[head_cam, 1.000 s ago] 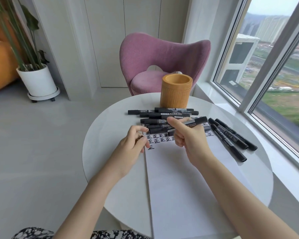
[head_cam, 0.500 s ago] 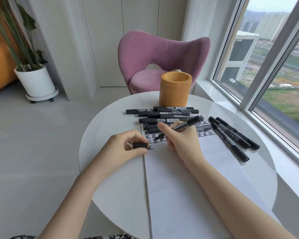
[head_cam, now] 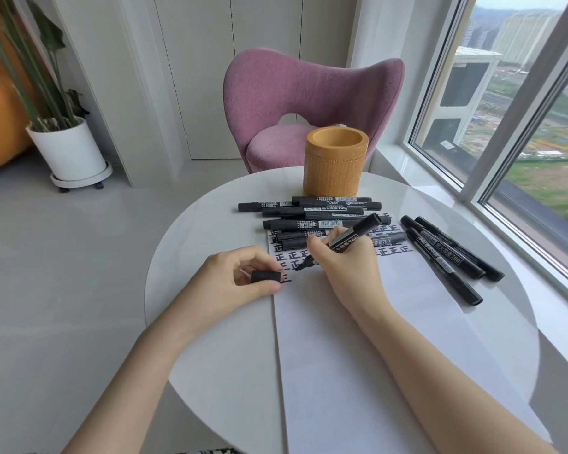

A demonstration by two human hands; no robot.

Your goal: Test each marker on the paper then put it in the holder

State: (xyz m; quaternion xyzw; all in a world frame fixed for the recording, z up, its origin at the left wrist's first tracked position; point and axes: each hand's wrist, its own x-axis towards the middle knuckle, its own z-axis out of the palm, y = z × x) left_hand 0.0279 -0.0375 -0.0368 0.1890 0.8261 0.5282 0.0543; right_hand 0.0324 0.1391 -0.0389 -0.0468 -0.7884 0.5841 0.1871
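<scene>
My right hand [head_cam: 345, 267] grips an uncapped black marker [head_cam: 358, 232] in a writing hold, its tip down on the white paper [head_cam: 358, 339] among rows of black written characters [head_cam: 391, 250]. My left hand [head_cam: 233, 283] rests at the paper's left edge and pinches the marker's black cap [head_cam: 265, 276]. A pile of several black markers [head_cam: 312, 214] lies across the top of the paper. Three more markers [head_cam: 450, 253] lie to the right. The wooden holder [head_cam: 336, 162] stands upright behind the pile.
Everything sits on a round white table [head_cam: 210, 355]. A pink chair [head_cam: 309, 103] is behind the table. A window sill [head_cam: 538, 257] runs along the right. A potted plant [head_cam: 66, 145] stands on the floor at left.
My hands pulled the cap off the marker. The left hand moved down-left with the cap. The right hand turned the marker and lowered its tip onto the paper.
</scene>
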